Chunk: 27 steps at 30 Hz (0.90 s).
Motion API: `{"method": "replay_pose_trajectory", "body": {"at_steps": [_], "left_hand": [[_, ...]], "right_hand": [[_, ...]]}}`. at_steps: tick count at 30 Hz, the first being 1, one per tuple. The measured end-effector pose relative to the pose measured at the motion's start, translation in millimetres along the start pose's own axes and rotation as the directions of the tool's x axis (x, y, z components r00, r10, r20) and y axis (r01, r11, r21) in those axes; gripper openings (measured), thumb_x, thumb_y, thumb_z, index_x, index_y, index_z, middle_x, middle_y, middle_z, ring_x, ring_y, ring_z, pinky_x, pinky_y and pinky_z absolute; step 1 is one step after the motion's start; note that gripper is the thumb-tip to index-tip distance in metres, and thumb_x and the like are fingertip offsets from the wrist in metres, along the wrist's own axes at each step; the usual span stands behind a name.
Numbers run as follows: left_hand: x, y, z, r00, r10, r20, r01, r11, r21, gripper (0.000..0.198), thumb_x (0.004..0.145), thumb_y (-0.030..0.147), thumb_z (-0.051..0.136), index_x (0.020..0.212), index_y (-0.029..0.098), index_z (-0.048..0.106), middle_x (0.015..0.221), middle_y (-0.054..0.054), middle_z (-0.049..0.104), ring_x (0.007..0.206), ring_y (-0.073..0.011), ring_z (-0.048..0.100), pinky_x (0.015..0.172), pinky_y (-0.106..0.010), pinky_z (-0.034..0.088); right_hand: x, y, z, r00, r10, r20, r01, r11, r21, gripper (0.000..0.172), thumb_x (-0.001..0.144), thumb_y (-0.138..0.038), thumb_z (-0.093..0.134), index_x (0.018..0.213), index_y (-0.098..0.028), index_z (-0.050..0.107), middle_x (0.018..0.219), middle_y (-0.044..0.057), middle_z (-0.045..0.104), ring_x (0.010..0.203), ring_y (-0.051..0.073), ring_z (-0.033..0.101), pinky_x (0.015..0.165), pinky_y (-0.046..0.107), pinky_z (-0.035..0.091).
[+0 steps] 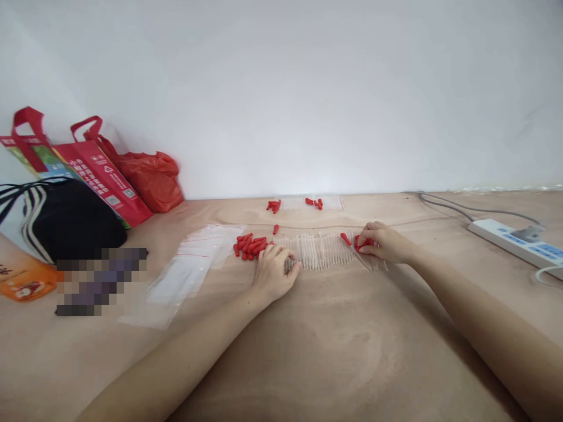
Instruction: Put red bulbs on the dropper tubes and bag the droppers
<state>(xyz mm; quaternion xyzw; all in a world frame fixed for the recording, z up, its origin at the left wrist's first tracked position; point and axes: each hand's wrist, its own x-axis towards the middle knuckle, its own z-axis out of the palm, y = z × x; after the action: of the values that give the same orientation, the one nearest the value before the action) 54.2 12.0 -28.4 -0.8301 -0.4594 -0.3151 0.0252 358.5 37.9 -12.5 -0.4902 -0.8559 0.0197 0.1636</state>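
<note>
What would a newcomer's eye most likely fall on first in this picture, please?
Probably the small red bulb-shaped pieces heaped by the left hand, next to a row of slender clear tubes lying between it and the right hand. At the left stands a crumpled red plastic bag, and at the right a long white power strip lies on the wooden table.

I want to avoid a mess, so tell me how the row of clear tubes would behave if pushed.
The clear tubes would likely roll or slide apart, being slim and lying side by side on the flat table. They look straight, so probably stiff. Being thin, they may be light and perhaps fragile; the material is unclear.
</note>
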Motion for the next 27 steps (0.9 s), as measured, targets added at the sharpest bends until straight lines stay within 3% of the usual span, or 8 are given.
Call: {"method": "replay_pose_trajectory", "body": {"at_steps": [6, 9, 13, 19, 23, 27], "left_hand": [[26, -1, -2.9, 0.998, 0.013, -0.054, -0.005, 0.989, 0.149, 0.007, 0.073, 0.022, 0.054, 0.071, 0.02, 0.06, 0.085, -0.005, 0.058, 0.085, -0.0236, 0.049, 0.072, -0.038, 0.037], [44, 8, 0.6, 0.991, -0.124, 0.042, 0.115, 0.979, 0.169, 0.013, 0.07, 0.032, 0.057, 0.073, 0.02, 0.062, 0.086, -0.007, 0.058, 0.089, -0.0258, 0.049, 0.076, -0.04, 0.037], [60, 12, 9.7, 0.938, -0.293, 0.183, 0.245, 0.938, 0.246, 0.028, 0.069, 0.039, 0.056, 0.086, 0.018, 0.062, 0.098, -0.011, 0.057, 0.099, -0.03, 0.046, 0.083, -0.043, 0.034], [69, -1, 15.9, 0.897, -0.346, 0.276, 0.276, 0.925, 0.263, 0.025, 0.072, 0.037, 0.051, 0.086, 0.021, 0.064, 0.095, -0.009, 0.063, 0.099, -0.0299, 0.05, 0.083, -0.042, 0.034], [71, -2, 15.5, 0.876, -0.356, 0.325, 0.281, 0.925, 0.256, 0.021, 0.071, 0.03, 0.051, 0.088, 0.022, 0.062, 0.091, -0.006, 0.066, 0.093, -0.0269, 0.054, 0.082, -0.042, 0.034], [73, 2, 14.8, 0.86, -0.365, 0.356, 0.284, 0.923, 0.262, 0.02, 0.072, 0.028, 0.049, 0.088, 0.021, 0.058, 0.088, -0.006, 0.066, 0.09, -0.0265, 0.057, 0.082, -0.043, 0.034]], "right_hand": [[0, -2, -1, 1.0, 0.009, -0.012, -0.009, 1.0, 0.0, 0.012, 0.075, -0.028, 0.052, 0.069, -0.02, 0.059, 0.077, 0.005, 0.06, 0.076, 0.02, 0.052, 0.069, 0.033, 0.041], [1, -5, -3, 0.991, 0.117, -0.063, -0.114, 0.992, 0.043, 0.014, 0.077, -0.029, 0.049, 0.069, -0.02, 0.057, 0.072, 0.004, 0.061, 0.075, 0.02, 0.052, 0.067, 0.032, 0.041], [3, -10, -5, 0.962, 0.222, -0.158, -0.207, 0.972, 0.109, 0.016, 0.079, -0.032, 0.046, 0.074, -0.02, 0.056, 0.069, 0.003, 0.062, 0.074, 0.02, 0.053, 0.065, 0.031, 0.042], [9, -18, 4, 0.957, 0.101, -0.273, -0.088, 0.994, 0.058, 0.027, 0.083, -0.027, 0.041, 0.101, -0.016, 0.057, 0.077, 0.006, 0.062, 0.075, 0.021, 0.053, 0.071, 0.035, 0.042], [13, -32, 13, 0.945, 0.044, -0.325, -0.033, 0.999, 0.038, 0.027, 0.085, -0.023, 0.037, 0.099, -0.018, 0.059, 0.078, 0.007, 0.061, 0.077, 0.021, 0.053, 0.071, 0.035, 0.042], [15, -53, 20, 0.952, -0.025, -0.305, 0.044, 0.998, 0.055, 0.023, 0.085, -0.023, 0.039, 0.095, -0.018, 0.059, 0.079, 0.007, 0.06, 0.077, 0.02, 0.053, 0.072, 0.035, 0.041]]}}
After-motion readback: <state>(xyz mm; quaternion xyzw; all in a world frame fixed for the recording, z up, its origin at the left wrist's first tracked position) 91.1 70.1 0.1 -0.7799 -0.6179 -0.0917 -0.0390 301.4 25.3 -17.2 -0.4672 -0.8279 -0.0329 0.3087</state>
